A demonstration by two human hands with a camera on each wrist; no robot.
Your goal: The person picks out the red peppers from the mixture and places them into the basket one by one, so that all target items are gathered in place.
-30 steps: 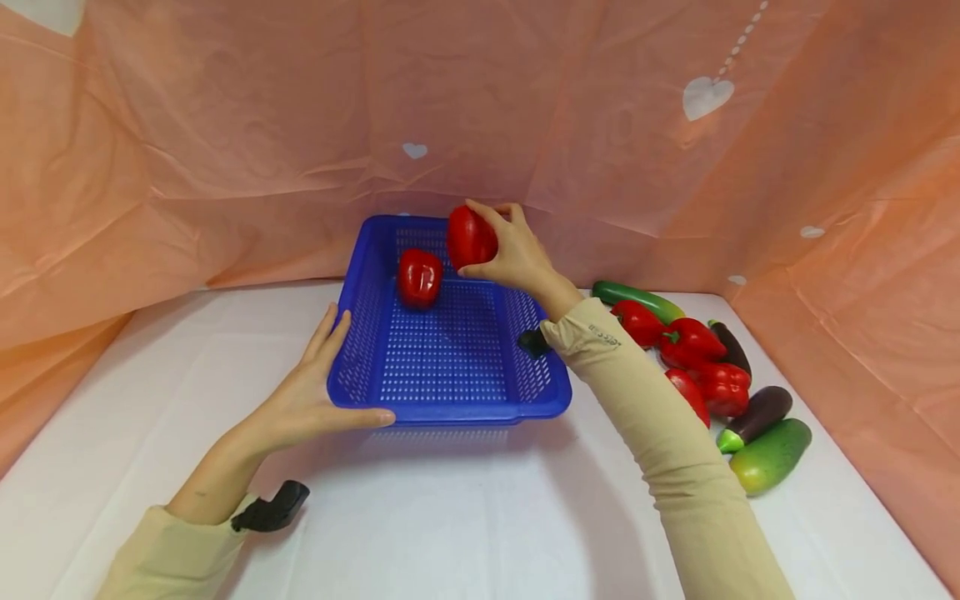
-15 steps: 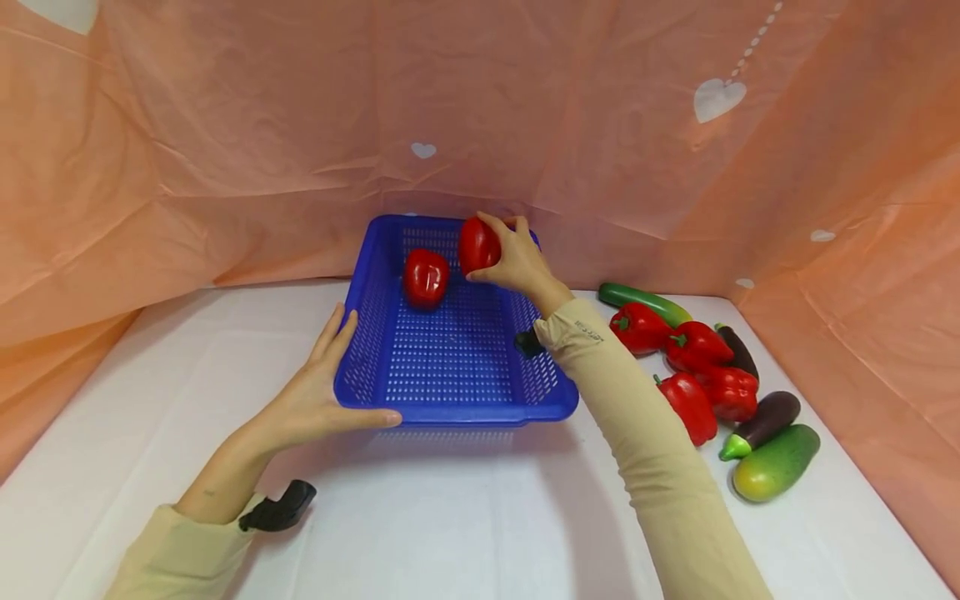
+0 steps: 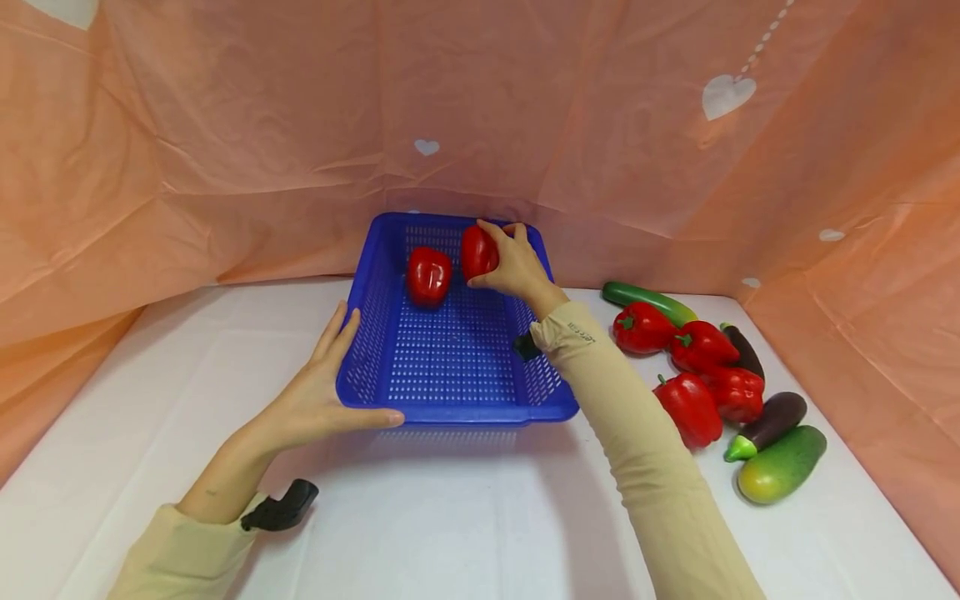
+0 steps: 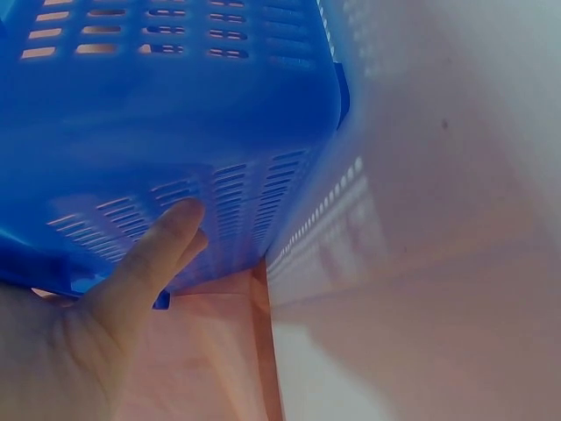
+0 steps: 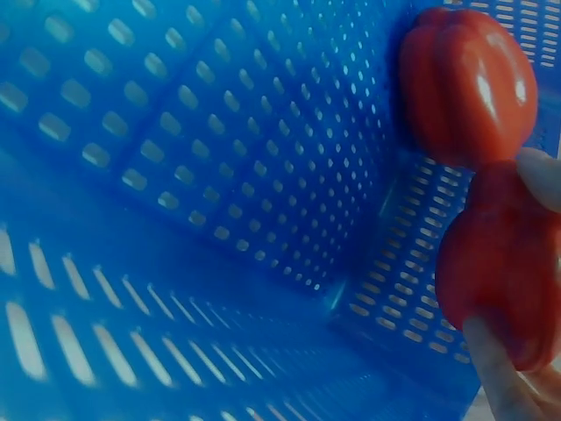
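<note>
A blue perforated basket (image 3: 450, 412) stands on the table at the middle of the head view. My right hand (image 3: 517, 262) grips a red bell pepper (image 3: 477, 253) in its far right part; thumb and fingertips press on opposite sides. In the right wrist view this bell pepper (image 5: 495, 263) overlaps another red bell pepper (image 5: 469, 88), which lies in the far left of the basket. My left hand (image 3: 311, 400) spans the basket's near left corner, thumb along the front rim and fingers straight against the left side. The left wrist view shows straight fingers (image 4: 180, 232) at the perforated wall.
To the right lie several red bell peppers (image 3: 687, 408), a green cucumber (image 3: 648, 302), two dark eggplants (image 3: 776, 417) and a green-yellow, mango-like piece (image 3: 782, 465). An orange cloth with white hearts (image 3: 480, 100) hangs behind the white table (image 3: 450, 517).
My right hand has lowered the bell pepper into the far right of the basket. My left hand stays at the basket's corner. The head view has shifted slightly.
</note>
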